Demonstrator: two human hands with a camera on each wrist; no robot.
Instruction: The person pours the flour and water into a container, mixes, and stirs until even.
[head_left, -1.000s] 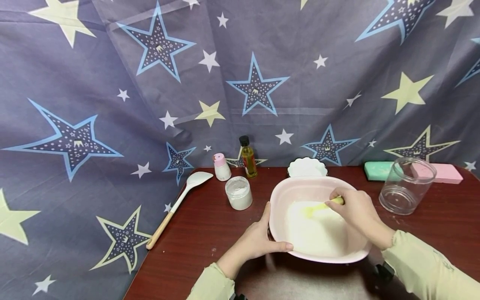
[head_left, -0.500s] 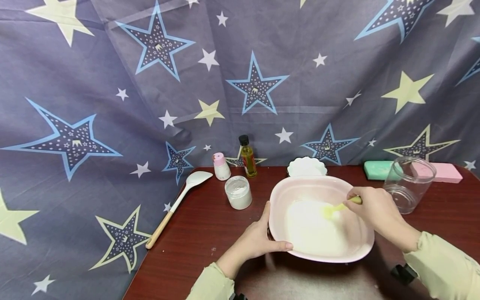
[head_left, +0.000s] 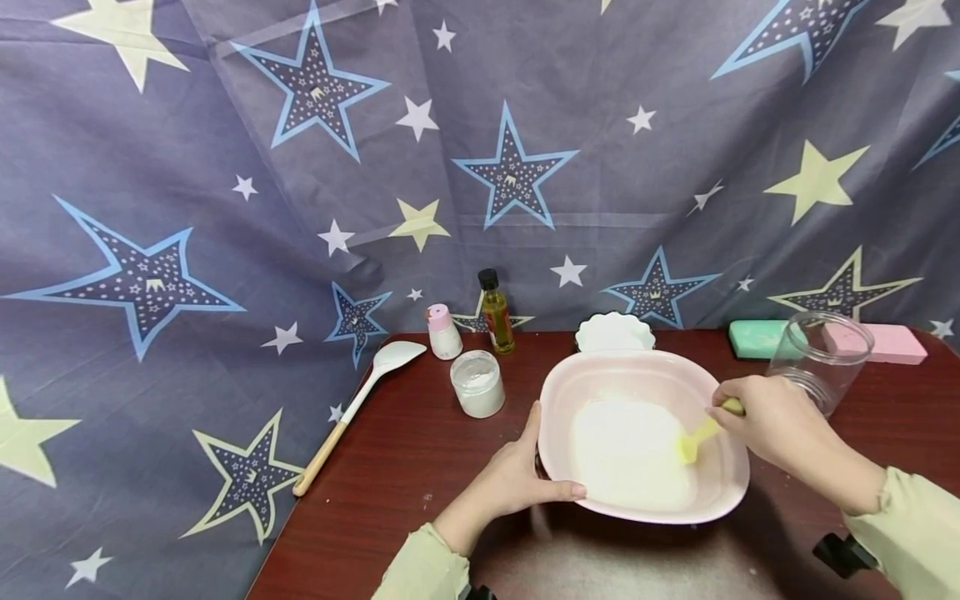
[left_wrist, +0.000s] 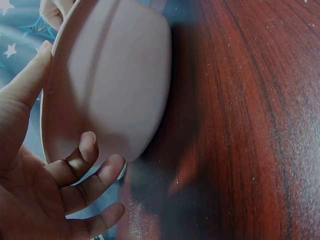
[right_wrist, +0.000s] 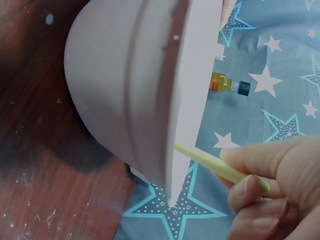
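A pale pink oval basin (head_left: 592, 372) stands on the table with white liquid or batter (head_left: 626, 454) in its bottom. My left hand (head_left: 506, 479) holds it at the left, thumb over the near rim and fingers along the side. In the left wrist view, the other fingers (left_wrist: 95, 177) are spread and partly bent beside the basin wall. My right hand (head_left: 776, 421) pinches the handle of a small yellow broad-headed utensil (head_left: 697, 437) above the basin's right side. Its head dips to the right edge of the white contents; in the right wrist view the rim hides it.
Behind the basin is a white scalloped dish (head_left: 615, 332). At the left are a ladle (head_left: 348, 421), a jar of white powder (head_left: 478, 385), a pink-capped shaker (head_left: 444, 332) and an oil bottle (head_left: 497, 315). At the right stand a clear jar (head_left: 828, 358) and green (head_left: 757, 339) and pink blocks (head_left: 888, 344).
My right hand has moved to the right, drawing the yellow utensil's head from the back middle of the white contents to their right edge. The left hand and basin have hardly moved.
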